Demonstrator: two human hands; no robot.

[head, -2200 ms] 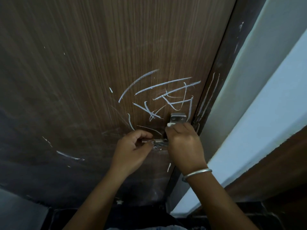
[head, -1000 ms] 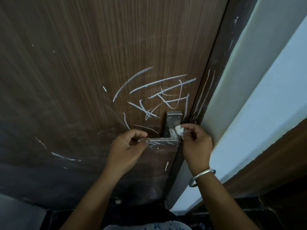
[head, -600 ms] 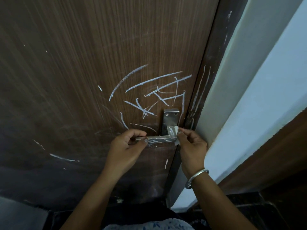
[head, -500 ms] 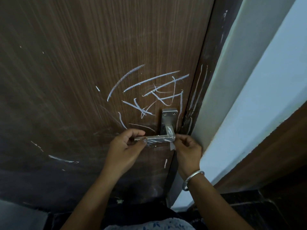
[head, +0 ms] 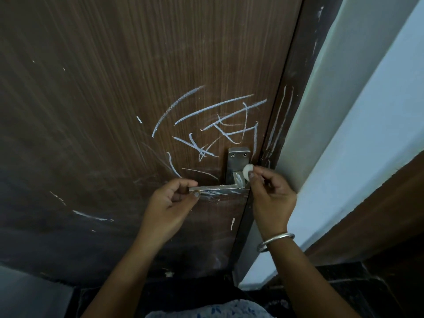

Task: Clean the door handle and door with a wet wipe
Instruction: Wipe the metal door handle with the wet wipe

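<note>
Nearest, a patterned garment (head: 207,309) at the bottom edge, dark floor (head: 344,292) to the right. Further, left hand (head: 168,208) pinching the free end of the metal door handle (head: 218,187); right hand (head: 271,195), silver bangle (head: 275,241) on the wrist, gripping a small white wet wipe (head: 247,171) pressed at the handle's bend. Behind, brown wood-grain door (head: 114,99) scrawled with white chalk marks (head: 215,125), dark frame (head: 291,88), pale wall (head: 367,111) on the right
</note>
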